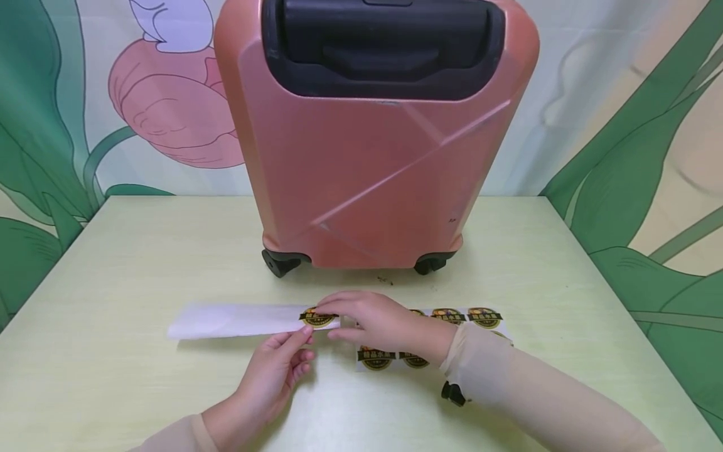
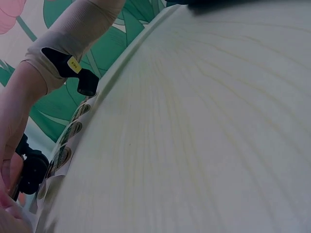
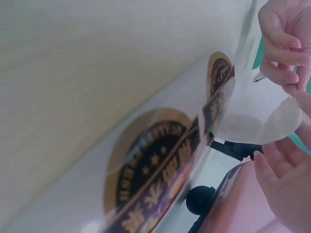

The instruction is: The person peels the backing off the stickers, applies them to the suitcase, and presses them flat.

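Note:
My left hand (image 1: 273, 376) pinches the lower edge of a white strip (image 1: 237, 320), thumb beside a round black-and-gold sticker (image 1: 318, 319) at its right end. The strip is raised off the table at its left part. My right hand (image 1: 375, 320) reaches over from the right, fingers stretched out with fingertips at that sticker's upper edge and thumb lower down. In the right wrist view, a rounded whitish piece (image 3: 283, 119) lies between both hands. Under my right hand and forearm, a sheet of similar stickers (image 1: 375, 358) lies flat, partly hidden.
A pink suitcase (image 1: 373, 176) with black wheels stands upright at the back of the pale table (image 1: 113, 263). A small black device (image 1: 454, 393) is on the right wrist. Behind hangs a backdrop with painted leaves (image 1: 34, 94).

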`<state>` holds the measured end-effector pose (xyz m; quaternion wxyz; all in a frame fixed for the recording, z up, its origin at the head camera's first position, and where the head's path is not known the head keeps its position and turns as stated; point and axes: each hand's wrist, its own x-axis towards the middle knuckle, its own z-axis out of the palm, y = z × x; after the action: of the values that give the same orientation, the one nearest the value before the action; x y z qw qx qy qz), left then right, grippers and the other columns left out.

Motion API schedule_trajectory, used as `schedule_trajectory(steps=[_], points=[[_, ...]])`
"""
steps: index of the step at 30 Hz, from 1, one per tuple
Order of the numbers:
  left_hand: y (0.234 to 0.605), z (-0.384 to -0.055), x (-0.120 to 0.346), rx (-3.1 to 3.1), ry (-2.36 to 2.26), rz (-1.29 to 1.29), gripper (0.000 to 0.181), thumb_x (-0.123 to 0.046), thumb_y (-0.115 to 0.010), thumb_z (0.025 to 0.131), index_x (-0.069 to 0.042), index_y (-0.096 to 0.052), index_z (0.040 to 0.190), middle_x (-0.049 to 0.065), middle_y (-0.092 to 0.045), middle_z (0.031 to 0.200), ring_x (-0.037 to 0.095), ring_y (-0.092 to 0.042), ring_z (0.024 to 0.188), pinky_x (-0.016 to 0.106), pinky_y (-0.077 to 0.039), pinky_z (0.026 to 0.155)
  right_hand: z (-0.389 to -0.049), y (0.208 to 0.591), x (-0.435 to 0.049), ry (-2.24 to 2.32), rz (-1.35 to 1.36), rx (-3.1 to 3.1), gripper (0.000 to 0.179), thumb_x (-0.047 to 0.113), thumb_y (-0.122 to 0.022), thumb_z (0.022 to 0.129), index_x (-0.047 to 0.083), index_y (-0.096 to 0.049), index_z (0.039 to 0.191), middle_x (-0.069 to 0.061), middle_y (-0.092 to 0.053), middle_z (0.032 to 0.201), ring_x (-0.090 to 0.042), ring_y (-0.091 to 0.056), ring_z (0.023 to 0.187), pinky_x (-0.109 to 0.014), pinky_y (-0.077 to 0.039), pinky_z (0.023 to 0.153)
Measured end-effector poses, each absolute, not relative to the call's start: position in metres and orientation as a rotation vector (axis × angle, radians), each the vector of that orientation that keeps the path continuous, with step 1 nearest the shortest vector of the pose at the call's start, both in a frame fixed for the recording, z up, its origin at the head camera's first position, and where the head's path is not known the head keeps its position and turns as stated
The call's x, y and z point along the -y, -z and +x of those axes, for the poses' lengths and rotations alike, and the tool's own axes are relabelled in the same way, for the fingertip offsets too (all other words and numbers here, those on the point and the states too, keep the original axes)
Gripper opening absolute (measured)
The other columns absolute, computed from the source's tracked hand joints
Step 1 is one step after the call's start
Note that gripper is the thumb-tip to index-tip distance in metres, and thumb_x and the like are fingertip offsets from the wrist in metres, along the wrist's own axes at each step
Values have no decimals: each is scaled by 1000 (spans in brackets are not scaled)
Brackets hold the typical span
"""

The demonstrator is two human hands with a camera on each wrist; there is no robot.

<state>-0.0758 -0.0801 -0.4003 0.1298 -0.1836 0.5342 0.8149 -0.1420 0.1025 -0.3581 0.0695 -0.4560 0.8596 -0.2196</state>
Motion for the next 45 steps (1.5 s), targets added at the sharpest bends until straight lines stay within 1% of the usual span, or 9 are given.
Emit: schedule_trajectory(steps=[2, 5, 8, 11, 21, 26, 31, 38, 45], points=[[400, -76, 80, -1560, -2363, -538, 15, -16, -62, 89, -2, -61, 93, 2, -60, 79, 6, -55, 60, 16, -46, 52, -141, 359, -104, 722, -1346, -2592, 39, 26, -63, 90, 13, -58, 126, 0, -53, 130, -14, -46, 123, -32, -36, 101], [400, -77, 80, -1572, -2352, -532, 13, -14, -62, 89, -2, -62, 92, 2, -61, 78, 6, -55, 60, 16, -46, 53, -138, 359, -104, 822, -1324, -2603, 34, 24, -65, 89, 13, -62, 121, 1, -56, 125, -14, -49, 119, -32, -38, 99], [400, -77, 80, -1585, -2333, -519, 13, -12, -61, 89, -1, -64, 94, 3, -61, 77, 6, -55, 60, 16, -46, 53, -138, 360, -103, 873, -1325, -2610, 29, 22, -65, 88, 14, -65, 116, 3, -59, 118, -13, -52, 112, -29, -41, 95], [400, -76, 81, -1588, -2315, -507, 14, -11, -61, 89, 0, -65, 95, 3, -61, 76, 6, -55, 59, 16, -46, 53, -138, 362, -103, 884, -1332, -2609, 26, 20, -66, 88, 14, -67, 113, 3, -60, 115, -12, -53, 110, -27, -42, 93], [398, -77, 83, -1599, -2274, -450, 22, -10, -58, 90, 6, -61, 105, 3, -63, 83, 6, -56, 63, 16, -47, 55, -135, 362, -102, 930, -1238, -2600, 25, 18, -68, 86, 13, -67, 111, 3, -61, 113, -11, -54, 107, -24, -44, 87], [397, -77, 83, -1604, -2275, -441, 21, -11, -58, 90, 4, -61, 104, 4, -63, 85, 6, -56, 63, 16, -47, 55, -134, 361, -101, 974, -1200, -2585, 25, 19, -68, 86, 13, -67, 111, 3, -61, 113, -11, -55, 106, -24, -45, 87], [396, -77, 83, -1604, -2277, -433, 20, -10, -58, 91, 5, -62, 103, 5, -63, 82, 6, -56, 62, 16, -47, 55, -134, 362, -101, 1010, -1185, -2584, 23, 19, -67, 87, 13, -68, 109, 3, -62, 111, -10, -55, 105, -25, -45, 87], [396, -77, 83, -1613, -2276, -411, 23, -10, -57, 91, 8, -60, 106, 4, -63, 81, 6, -56, 62, 16, -46, 55, -135, 367, -102, 1088, -1154, -2559, 21, 17, -69, 85, 13, -69, 106, 4, -63, 108, -7, -56, 100, -28, -48, 83], [395, -76, 82, -1626, -2274, -407, 21, -10, -57, 91, 7, -62, 103, 5, -63, 82, 6, -56, 61, 16, -46, 55, -135, 369, -101, 1128, -1147, -2556, 20, 17, -70, 85, 12, -70, 104, 4, -64, 105, -6, -57, 96, -28, -48, 81]])
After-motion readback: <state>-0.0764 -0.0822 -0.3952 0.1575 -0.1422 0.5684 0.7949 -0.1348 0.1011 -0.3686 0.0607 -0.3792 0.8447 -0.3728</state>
